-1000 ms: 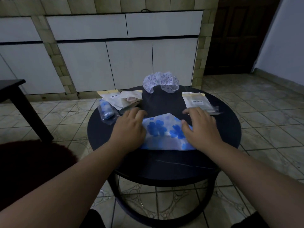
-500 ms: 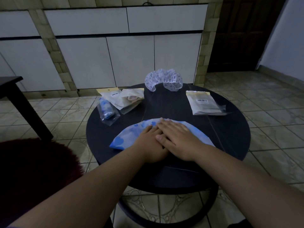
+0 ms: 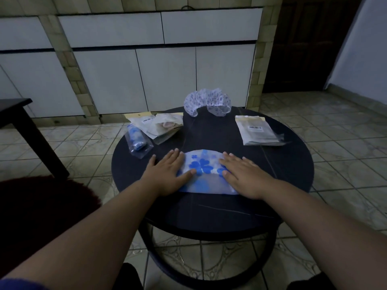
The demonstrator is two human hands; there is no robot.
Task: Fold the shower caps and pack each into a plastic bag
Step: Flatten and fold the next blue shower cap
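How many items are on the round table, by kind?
Loose shower caps: 2, the blue-flowered cap under both hands and the ruffled cap.
Bagged caps: 1, the rolled blue one.
Flat packets: 3, two at the left and one at the right.
Total: 6.

round black table | white cabinet doors behind | tiled floor | dark side table at left | dark door at right

Head view — downward, near table
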